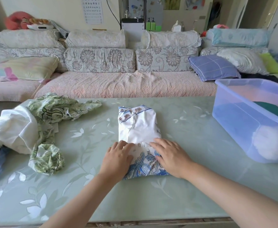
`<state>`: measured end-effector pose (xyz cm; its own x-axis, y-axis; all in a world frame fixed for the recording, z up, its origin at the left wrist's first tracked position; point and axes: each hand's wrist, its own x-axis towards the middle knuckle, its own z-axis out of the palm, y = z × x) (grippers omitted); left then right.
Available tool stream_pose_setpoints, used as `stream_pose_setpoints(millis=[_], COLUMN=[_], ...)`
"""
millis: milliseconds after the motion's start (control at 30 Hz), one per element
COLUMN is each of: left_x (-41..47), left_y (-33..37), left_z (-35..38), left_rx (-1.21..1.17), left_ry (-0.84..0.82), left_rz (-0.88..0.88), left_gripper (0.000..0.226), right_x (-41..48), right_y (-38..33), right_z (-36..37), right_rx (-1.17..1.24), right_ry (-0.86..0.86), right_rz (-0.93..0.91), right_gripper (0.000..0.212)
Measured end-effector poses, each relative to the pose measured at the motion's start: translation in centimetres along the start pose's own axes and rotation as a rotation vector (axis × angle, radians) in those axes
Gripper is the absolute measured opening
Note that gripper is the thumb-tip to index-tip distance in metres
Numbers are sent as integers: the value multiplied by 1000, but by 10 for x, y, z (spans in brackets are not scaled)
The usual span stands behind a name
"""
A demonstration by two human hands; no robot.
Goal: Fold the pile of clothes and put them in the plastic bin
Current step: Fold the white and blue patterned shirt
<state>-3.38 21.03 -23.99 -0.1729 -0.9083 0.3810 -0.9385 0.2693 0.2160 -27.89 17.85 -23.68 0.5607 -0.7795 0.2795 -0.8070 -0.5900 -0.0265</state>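
Head view, the only one we have. The folded garment (139, 139), white with blue print, lies mid-worktop (192, 186) directly ahead of us, its long axis running from the near edge toward the sofa (118, 86). Both hands sit on its near, printed end: the left hand (116, 157) over the left corner, the right hand (171, 157) over the right corner. The fingers of both are laid out flat and pressing down, and we see nothing gripped in either. The far end lies uncovered beyond the fingertips. The plastic bin (233, 125) stands on the worktop to the right of the garment, apart from it, so the right hand is the nearer one. Inside it we make out something white and something dark green. The pile of clothes (28, 129) waits unfolded to the left. Judgement: the fold looks nearly finished. One more fold would go along the long axis, near end to far end, and the transfer then runs rightward to the bin.
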Motion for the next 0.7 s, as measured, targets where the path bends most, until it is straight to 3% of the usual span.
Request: stream_pose_setpoints(millis=[133, 200, 267, 367, 500, 567, 700], left_x=[14, 17, 16, 18, 32, 39, 42], left_y=[-4, -7, -10, -15, -16, -19, -23], left_z=[-9, -14, -15, -12, -17, -18, -5], left_rx=[-197, -214, -139, -102, -334, -291, -220], left_ry=[-19, -87, -120, -125, -86, -112, -94], left_rz=[-38, 41, 116, 128, -89, -199, -192], left_gripper=[18, 22, 32, 27, 22, 22, 18], right_x=[6, 11, 15, 23, 32, 36, 43], right_y=[-3, 3, 9, 14, 14, 13, 10], right_z=[-5, -8, -11, -15, -18, -15, -4], right_rx=[63, 50, 53, 77, 8, -77, -107], right_ry=[183, 171, 85, -15, -29, -22, -18], right_rz=[71, 115, 145, 174, 195, 201, 238], right_gripper=[22, 11, 16, 21, 32, 32, 30])
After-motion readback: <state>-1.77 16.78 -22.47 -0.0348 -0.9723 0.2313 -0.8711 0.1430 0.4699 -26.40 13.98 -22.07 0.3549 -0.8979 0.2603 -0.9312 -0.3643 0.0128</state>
